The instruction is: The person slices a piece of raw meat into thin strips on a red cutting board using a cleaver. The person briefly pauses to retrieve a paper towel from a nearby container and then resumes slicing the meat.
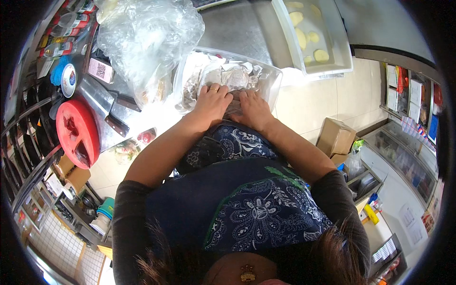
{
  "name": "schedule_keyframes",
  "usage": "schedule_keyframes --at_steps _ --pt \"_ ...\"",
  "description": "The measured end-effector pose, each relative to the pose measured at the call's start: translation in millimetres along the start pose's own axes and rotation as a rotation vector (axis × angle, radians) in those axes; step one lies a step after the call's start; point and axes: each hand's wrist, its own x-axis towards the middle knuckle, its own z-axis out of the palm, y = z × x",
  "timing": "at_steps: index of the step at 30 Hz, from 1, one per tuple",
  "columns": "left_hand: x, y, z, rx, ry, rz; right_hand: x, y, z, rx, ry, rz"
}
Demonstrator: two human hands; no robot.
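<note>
A translucent plastic tub point(276, 80) stands before me on the metal counter, filled with crumpled white and grey sheet-like pieces point(233, 76); whether they are food or wrapping is unclear. Over its near side, my left hand point(213, 101), with a ring on one finger, has its fingers bent down onto the contents. My right hand point(253, 108) is close beside it, thumb and fingers around a grey-brown piece point(233, 103). Both hands seem to grip this piece, though their undersides are hidden. A large clear plastic bag point(149, 39) bulges beside the tub at the left.
Cleavers point(98, 94) lie left on the counter near a red cutting board point(77, 133), a bowl point(69, 80) and a phone point(100, 70). Far right, a white tub point(348, 67) holds potato slices point(321, 56) in liquid. A cardboard box point(335, 137) stands on the floor.
</note>
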Motion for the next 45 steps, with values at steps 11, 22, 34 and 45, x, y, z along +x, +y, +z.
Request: schedule_keyframes --at_steps 11,22,34,45 --pt "1 0 4 0.066 0.031 0.032 -2 -3 -21 0.116 -0.054 -0.009" --pt "-1 -1 -2 0.002 0.154 0.011 9 -8 -32 0.142 -0.122 0.002" --pt "1 4 9 0.136 0.241 0.031 2 4 -31 0.253 -0.100 0.045" --pt "6 -21 -34 -0.367 -0.180 0.098 -18 16 -29 0.453 0.254 -0.260"
